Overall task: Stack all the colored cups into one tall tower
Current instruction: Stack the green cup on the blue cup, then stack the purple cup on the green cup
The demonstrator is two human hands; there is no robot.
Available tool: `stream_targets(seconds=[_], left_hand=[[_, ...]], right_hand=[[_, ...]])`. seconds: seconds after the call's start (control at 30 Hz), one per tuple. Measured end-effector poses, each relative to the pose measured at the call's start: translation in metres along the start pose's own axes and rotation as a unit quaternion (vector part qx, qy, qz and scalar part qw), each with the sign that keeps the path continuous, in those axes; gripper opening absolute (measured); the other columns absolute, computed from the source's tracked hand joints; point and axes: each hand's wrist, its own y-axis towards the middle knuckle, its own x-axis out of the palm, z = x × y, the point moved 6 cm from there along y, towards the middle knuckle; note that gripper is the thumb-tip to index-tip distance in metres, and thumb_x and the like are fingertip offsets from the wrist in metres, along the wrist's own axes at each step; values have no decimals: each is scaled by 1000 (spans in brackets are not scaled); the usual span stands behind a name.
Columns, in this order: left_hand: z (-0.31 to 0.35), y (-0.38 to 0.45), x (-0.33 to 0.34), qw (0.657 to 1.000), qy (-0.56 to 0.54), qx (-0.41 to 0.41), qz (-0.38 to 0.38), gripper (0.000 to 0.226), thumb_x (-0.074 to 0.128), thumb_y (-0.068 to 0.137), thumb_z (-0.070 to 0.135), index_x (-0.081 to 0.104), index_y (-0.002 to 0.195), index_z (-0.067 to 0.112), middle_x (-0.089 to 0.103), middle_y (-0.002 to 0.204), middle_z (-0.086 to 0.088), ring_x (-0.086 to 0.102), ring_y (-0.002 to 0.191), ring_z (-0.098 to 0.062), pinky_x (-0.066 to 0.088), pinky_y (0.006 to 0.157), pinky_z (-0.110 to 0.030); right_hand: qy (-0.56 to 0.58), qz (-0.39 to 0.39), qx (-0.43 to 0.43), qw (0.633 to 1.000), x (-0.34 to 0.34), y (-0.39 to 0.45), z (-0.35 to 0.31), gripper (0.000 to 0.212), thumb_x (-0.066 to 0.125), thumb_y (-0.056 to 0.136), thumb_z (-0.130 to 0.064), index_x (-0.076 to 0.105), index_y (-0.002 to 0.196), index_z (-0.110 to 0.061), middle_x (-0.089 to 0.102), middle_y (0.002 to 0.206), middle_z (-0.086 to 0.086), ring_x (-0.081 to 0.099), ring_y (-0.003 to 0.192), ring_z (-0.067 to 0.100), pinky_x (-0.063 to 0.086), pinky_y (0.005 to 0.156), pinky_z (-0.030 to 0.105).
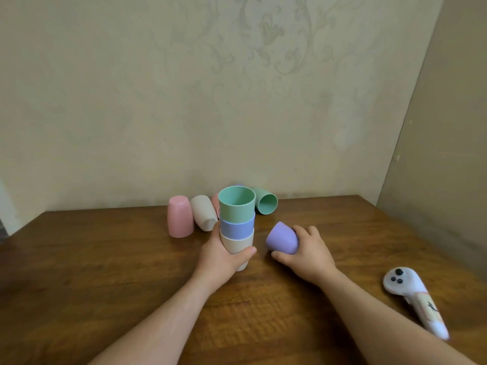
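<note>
A nested stack stands upright mid-table: a green cup [236,204] on top, a blue cup [237,228] under it, a beige cup [238,245] at the bottom. My left hand [221,255] wraps the beige cup. My right hand [307,251] grips a purple cup [282,237] tilted on its side, its base pointing up and left. Behind the stack, a pink cup [180,216] stands upside down, a second beige cup [204,212] and a second green cup [266,201] lie on their sides, and another pink cup [214,202] is mostly hidden.
The wooden table [105,259] meets a patterned wall right behind the cups. A white handheld controller [411,293] lies near the right edge, beside my right forearm. A sliver of purple shows behind the stack's rim.
</note>
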Motion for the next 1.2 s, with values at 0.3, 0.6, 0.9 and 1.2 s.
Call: stream_targets(seconds=[0.3,0.6,0.9,1.2], left_hand=[[2,-8,0,1000,-18,-10,-1,75,98,68,49,55,129,38,71,114,19,68,104,-2,54,83,-29],[8,-10,3,998,36,-18,-49,79,89,65,61,49,131,46,68,122,22,65,112,-6,58,99,-40],[7,-6,9,993,87,-8,-79,98,89,60,73,47,141,37,68,131,17,65,117,-12,56,93,-35],[-2,5,8,991,116,-18,-69,86,90,58,68,54,132,41,73,119,16,70,107,-12,61,91,-41]], right_hand=[[528,86,13,845,-65,1,-73,54,85,87,-42,60,129,-18,74,120,7,75,106,23,62,98,49],[488,13,-140,861,-100,-8,-172,59,87,88,-26,53,136,-26,70,119,-1,73,90,3,58,68,18],[439,-23,-117,890,-59,-5,-153,68,93,81,-33,54,137,-33,70,122,-10,75,106,11,64,88,36],[390,-67,-137,908,13,5,-120,77,98,72,-31,56,136,-38,74,111,-26,73,105,-2,61,87,25]])
